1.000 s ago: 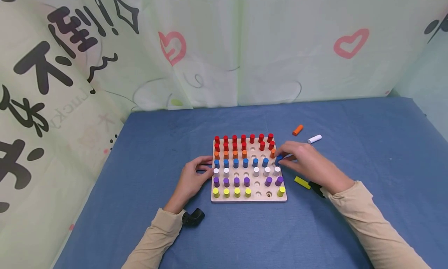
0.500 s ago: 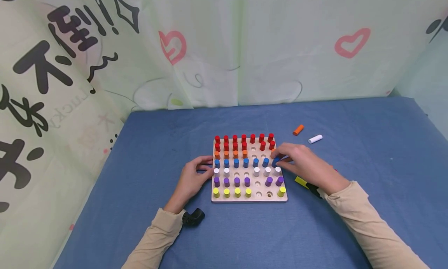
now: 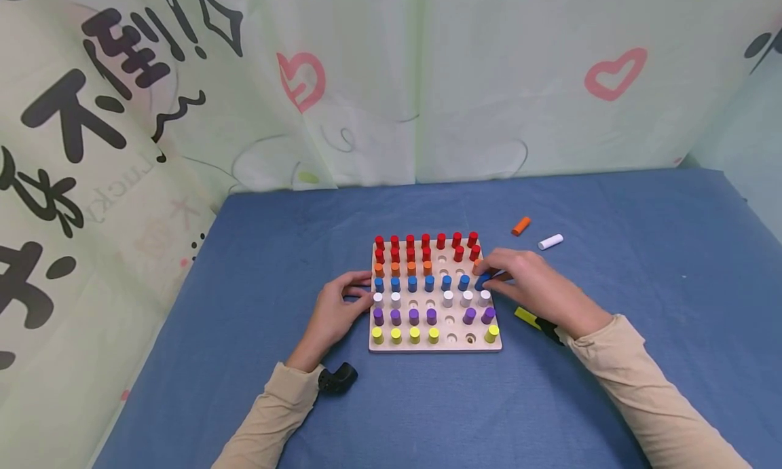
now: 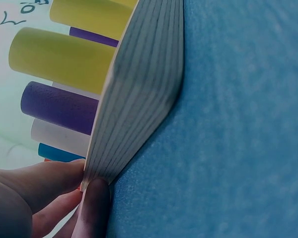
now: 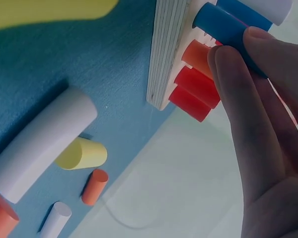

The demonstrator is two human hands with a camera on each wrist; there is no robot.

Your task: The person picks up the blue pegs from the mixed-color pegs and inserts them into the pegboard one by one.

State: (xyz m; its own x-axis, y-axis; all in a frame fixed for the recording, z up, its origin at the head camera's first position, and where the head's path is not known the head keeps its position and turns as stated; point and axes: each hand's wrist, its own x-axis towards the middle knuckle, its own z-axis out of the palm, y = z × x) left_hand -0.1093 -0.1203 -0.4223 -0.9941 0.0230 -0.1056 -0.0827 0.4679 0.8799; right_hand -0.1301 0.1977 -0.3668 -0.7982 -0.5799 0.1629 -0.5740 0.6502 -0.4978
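A wooden pegboard (image 3: 403, 351) lies on the blue cloth, with rows of red, orange, blue, white, purple and yellow pegs; several holes are bare. My right hand (image 3: 528, 286) pinches a blue peg (image 3: 482, 281) between thumb and fingers, over the right end of the blue row. In the right wrist view that blue peg (image 5: 223, 27) stands close to the board; whether its lower end is inside a hole, I cannot tell. My left hand (image 3: 332, 313) holds the board's left edge. Its thumb and fingers (image 4: 59, 176) meet at that edge in the left wrist view.
On the cloth beyond my right hand lie an orange peg (image 3: 521, 226) and a white peg (image 3: 550, 241). A yellow peg (image 3: 525, 315) lies under my right wrist, partly hidden. Behind the table hangs a printed curtain (image 3: 366, 116).
Over the first half second my right hand shifted slightly left, bringing the blue peg to the end of its row. Since then it has stayed put. The left hand and board look still.
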